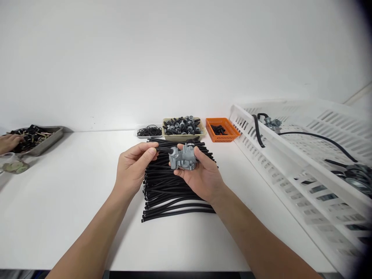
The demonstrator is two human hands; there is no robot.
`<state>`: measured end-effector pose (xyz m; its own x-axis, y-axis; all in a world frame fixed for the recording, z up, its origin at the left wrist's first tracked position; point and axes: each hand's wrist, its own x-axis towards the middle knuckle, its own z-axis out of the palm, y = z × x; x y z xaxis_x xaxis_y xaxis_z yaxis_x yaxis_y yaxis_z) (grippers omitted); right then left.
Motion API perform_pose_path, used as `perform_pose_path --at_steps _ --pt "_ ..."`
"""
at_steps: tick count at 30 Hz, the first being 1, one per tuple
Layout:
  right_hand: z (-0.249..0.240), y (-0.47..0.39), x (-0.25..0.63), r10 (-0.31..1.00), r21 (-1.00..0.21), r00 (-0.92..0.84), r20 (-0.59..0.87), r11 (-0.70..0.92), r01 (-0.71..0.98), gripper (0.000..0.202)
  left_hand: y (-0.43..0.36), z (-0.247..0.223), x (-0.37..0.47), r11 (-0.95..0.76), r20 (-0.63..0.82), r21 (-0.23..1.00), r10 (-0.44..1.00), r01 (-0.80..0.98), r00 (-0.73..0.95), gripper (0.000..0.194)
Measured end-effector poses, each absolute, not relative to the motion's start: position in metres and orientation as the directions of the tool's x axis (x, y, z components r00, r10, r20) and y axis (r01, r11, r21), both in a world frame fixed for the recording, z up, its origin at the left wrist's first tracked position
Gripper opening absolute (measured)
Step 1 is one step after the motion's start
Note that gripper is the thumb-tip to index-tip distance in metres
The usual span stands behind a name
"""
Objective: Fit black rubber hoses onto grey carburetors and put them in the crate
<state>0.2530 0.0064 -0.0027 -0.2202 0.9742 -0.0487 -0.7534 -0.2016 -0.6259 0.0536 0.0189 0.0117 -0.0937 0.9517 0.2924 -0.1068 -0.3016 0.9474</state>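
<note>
A grey metal carburetor (183, 158) is held over a pile of black rubber hoses (171, 186). My right hand (206, 176) grips its body from the right, thumb on the near right side and fingers underneath. A black rubber sleeve (164, 150) sticks out of the carburetor's left end. My left hand (135, 162) pinches the sleeve's outer tip between thumb and fingers. The fingertips partly cover that tip. The hoses lie side by side across the white table, their left ends showing, some of their middles hidden behind my right hand.
At the back stand a white tray of black rings (149, 131), a cream tray of capped fittings (183, 127) and an orange basket (222, 135) with black pieces. A large white crate (279, 170) holding carburetors is on the right. Left, another person's hand (10, 142) reaches into a metal tray (55, 138).
</note>
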Motion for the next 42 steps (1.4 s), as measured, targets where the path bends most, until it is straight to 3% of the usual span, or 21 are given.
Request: perform_pose_path --at_steps 8,21,28,42 --pt "-0.003 0.006 0.252 0.977 -0.650 -0.204 -0.063 -0.195 -0.734 0.037 0.017 0.014 0.054 -0.334 0.331 0.939 0.943 -0.082 -0.044 0.014" --pt "-0.006 0.006 0.250 0.990 -0.699 -0.141 -0.006 -0.105 -0.707 0.035 0.012 0.020 0.058 -0.396 0.404 0.914 0.910 0.088 -0.097 0.012" --pt "-0.007 0.008 0.252 0.967 -0.635 -0.237 -0.088 -0.238 -0.735 0.035 0.011 0.022 0.058 -0.422 0.427 0.899 0.904 0.119 -0.024 0.011" --pt "-0.014 0.006 0.246 0.958 -0.670 -0.285 -0.013 -0.220 -0.709 0.039 0.016 0.013 0.060 -0.612 0.593 0.776 0.790 0.151 0.158 0.009"
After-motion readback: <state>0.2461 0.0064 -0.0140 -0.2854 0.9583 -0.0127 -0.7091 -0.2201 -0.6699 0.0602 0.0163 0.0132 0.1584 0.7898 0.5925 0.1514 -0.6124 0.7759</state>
